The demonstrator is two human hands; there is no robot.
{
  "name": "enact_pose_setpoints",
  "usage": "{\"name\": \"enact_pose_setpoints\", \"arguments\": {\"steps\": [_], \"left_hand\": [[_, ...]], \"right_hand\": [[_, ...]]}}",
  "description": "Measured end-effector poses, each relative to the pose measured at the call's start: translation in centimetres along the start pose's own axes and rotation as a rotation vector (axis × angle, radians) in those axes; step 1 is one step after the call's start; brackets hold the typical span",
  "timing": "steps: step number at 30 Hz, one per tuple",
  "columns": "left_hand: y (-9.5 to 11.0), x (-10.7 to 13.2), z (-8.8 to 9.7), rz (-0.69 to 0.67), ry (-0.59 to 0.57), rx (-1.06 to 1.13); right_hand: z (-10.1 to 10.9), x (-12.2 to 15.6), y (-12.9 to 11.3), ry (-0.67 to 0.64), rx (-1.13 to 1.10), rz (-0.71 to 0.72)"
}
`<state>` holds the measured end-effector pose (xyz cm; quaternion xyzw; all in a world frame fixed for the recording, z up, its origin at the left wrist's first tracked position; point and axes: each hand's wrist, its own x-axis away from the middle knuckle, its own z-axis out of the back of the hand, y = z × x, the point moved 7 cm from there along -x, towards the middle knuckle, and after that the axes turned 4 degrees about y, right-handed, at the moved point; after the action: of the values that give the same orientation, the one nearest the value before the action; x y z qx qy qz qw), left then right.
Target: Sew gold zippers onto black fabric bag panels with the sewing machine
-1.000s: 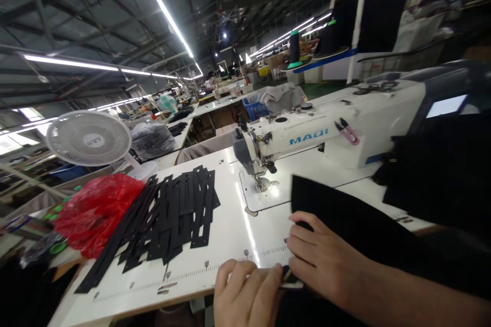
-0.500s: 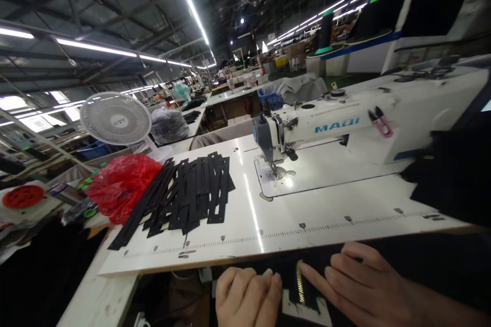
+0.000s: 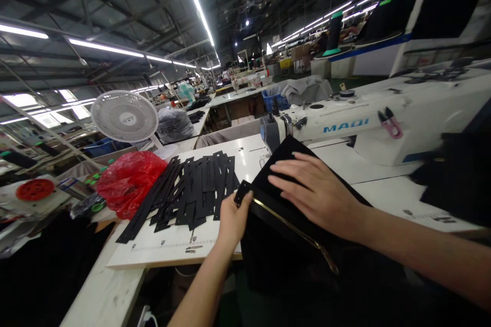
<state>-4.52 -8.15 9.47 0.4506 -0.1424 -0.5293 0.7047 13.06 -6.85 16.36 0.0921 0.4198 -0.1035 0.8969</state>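
Observation:
A black fabric panel (image 3: pixel 276 250) with a gold zipper (image 3: pixel 286 222) lies over the front of the sewing table and hangs past its edge. My left hand (image 3: pixel 235 217) pinches the panel's left corner by the zipper's end, thumb on top. Flat on the cloth above the zipper rests my right hand (image 3: pixel 312 191), fingers stretched out. Behind the panel stands a white sewing machine (image 3: pixel 353 122); the cloth hides its needle and presser foot. Left of my left hand is a pile of black strips (image 3: pixel 195 189) with slots cut in them.
A red plastic bag (image 3: pixel 130 181) and a white fan (image 3: pixel 126 116) stand at the table's left. Pink-handled thread snips (image 3: pixel 390 123) are on the machine's body. Dark cloth (image 3: pixel 456 179) lies at the right, below thread cones (image 3: pixel 334 33).
Both hands have come up from below the table's front edge, bringing the black panel with its gold zipper onto the tabletop. The right hand now lies flat on it.

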Motion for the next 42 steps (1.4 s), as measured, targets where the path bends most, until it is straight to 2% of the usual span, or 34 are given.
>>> {"name": "enact_pose_setpoints", "arguments": {"steps": [2, 4, 6, 7, 9, 11, 12, 14, 16, 18, 22, 24, 27, 34, 38, 42], "left_hand": [[-1.0, -3.0, 0.9, -0.013, 0.011, -0.047], [-1.5, -4.0, 2.0, -0.030, 0.063, -0.096], [-0.7, -2.5, 2.2, -0.139, 0.115, -0.196], [0.3, -0.8, 1.6, -0.257, 0.126, -0.286], [2.1, 3.9, -1.3, -0.537, 0.028, -0.452], [2.8, 8.6, -4.8, -0.725, -0.083, -0.529], [2.6, 10.3, -6.0, -0.762, -0.097, -0.559], [2.0, 12.0, -7.4, -0.783, -0.074, -0.592], [1.8, 11.9, -7.2, -0.787, -0.075, -0.508], [2.2, 10.3, -5.9, -0.691, -0.174, -0.324], [3.5, 6.3, -2.3, -0.141, -0.396, 0.066], [4.8, 5.4, -1.0, -0.012, -0.441, 0.239], [5.5, 5.1, -0.3, 0.076, -0.482, 0.410], [4.2, 5.5, -0.4, 0.188, -0.533, 0.549], [4.3, 5.6, -0.2, 0.169, -0.600, 0.580], [4.8, 5.6, 0.2, 0.106, -0.610, 0.558]], "right_hand": [[-1.9, 2.3, -0.1, -0.173, -0.157, 0.016], [-4.2, 6.1, 0.4, -0.384, -0.231, -0.044], [-5.6, 9.9, 1.4, -0.499, -0.240, -0.158], [-6.0, 11.3, 1.8, -0.525, -0.242, -0.195], [-6.2, 13.1, 2.0, -0.529, -0.232, -0.227], [-6.0, 13.4, 1.7, -0.482, -0.191, -0.230], [-5.7, 13.1, 1.4, -0.441, -0.166, -0.226], [-5.1, 12.2, 0.6, -0.343, -0.142, -0.204], [-4.1, 11.0, -0.1, -0.248, -0.165, -0.180], [-3.4, 9.6, -0.2, -0.225, -0.219, -0.190], [-2.2, 6.6, 1.5, -0.349, -0.314, -0.369], [-1.5, 5.2, 2.4, -0.385, -0.403, -0.466], [-0.5, 3.8, 2.6, -0.384, -0.549, -0.492], [0.2, 3.2, 2.1, -0.326, -0.610, -0.479], [0.0, 3.3, 2.1, -0.304, -0.627, -0.490], [-0.4, 3.2, 1.7, -0.347, -0.579, -0.485]]}}
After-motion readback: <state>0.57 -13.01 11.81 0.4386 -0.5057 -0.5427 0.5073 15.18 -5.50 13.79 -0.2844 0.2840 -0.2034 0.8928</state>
